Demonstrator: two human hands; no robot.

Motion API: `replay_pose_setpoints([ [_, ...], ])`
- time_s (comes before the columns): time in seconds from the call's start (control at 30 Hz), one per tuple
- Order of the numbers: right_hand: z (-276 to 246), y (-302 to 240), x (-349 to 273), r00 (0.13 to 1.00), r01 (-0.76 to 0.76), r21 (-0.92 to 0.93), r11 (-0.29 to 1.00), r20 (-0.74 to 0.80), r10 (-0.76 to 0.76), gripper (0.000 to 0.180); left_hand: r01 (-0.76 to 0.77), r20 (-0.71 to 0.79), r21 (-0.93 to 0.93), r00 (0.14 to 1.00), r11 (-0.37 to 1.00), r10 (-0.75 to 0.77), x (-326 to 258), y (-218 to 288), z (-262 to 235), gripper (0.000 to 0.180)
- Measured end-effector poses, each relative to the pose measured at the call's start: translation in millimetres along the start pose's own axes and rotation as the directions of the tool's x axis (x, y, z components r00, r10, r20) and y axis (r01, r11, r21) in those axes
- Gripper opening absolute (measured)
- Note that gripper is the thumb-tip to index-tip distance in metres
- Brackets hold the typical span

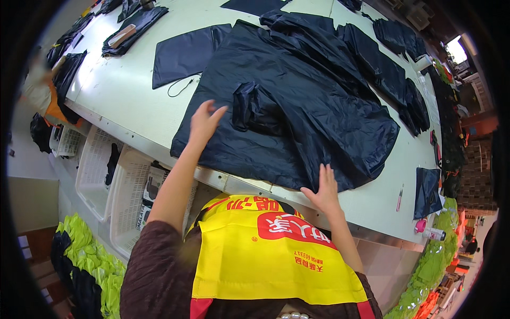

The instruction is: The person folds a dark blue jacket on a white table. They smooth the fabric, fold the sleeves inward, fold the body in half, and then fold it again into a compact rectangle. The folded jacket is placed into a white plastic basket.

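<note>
A large dark navy cloth (313,101), seemingly a garment, is lying spread across the near middle of the desk (122,87). Its thin fabric is shining softly and creasing all over; a raised, bunched fold is standing near its middle, and long ridges are running toward the far side. The left hand (206,123) is hovering over or lightly touching the cloth's left part, fingers loosely parted and grasping nothing; contact is hard to tell. The right hand (323,192) is resting, fingers extended and released, at the cloth's near edge.

The cloth's near left corner is reaching the desk's front edge, while its right end is lying farther in. White surface is showing widely to the left and in a strip to the right. A flat dark piece (178,57) is touching the cloth's upper left side, and dark folded bundles (377,64) are crowding its far right.

The white top is reflecting light. A clear bottle (435,234) is lying at the right corner. White baskets (127,196) are standing below on the left, and lime-green fabric (90,260) is heaping nearby.
</note>
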State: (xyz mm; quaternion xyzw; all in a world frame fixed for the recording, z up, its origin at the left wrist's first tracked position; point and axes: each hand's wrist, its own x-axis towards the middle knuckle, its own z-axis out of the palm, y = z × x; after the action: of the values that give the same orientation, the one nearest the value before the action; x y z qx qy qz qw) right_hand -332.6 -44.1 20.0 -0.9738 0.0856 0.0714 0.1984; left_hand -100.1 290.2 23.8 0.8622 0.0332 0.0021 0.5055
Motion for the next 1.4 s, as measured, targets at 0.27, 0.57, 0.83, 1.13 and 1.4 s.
replay_pose_setpoints([
  [0.27,-3,7,-19,1.0,-0.004,-0.015,1.0,-0.012,0.004,0.068,-0.118,0.038,-0.827,0.964,0.55,0.263,50,38,-8,0.016],
  [0.57,-59,29,-15,0.997,0.068,0.346,0.936,-0.058,-0.051,0.046,-0.197,0.272,0.231,0.953,0.953,0.131,-42,-107,-92,0.06],
  [0.83,-43,103,62,0.918,-0.171,-0.377,0.91,-0.398,0.007,0.071,-0.043,0.195,0.2,0.981,0.979,0.004,-1,20,-53,0.041],
  [1.13,-17,136,58,0.934,-0.342,-0.298,0.891,-0.214,0.287,0.085,0.362,0.025,-0.324,0.927,0.874,-0.374,10,-47,-105,0.024],
  [1.4,3,37,38,0.99,0.098,-0.21,0.973,-0.076,-0.116,0.09,-0.028,0.49,-0.002,0.871,1.0,0.026,63,-47,-71,0.042],
])
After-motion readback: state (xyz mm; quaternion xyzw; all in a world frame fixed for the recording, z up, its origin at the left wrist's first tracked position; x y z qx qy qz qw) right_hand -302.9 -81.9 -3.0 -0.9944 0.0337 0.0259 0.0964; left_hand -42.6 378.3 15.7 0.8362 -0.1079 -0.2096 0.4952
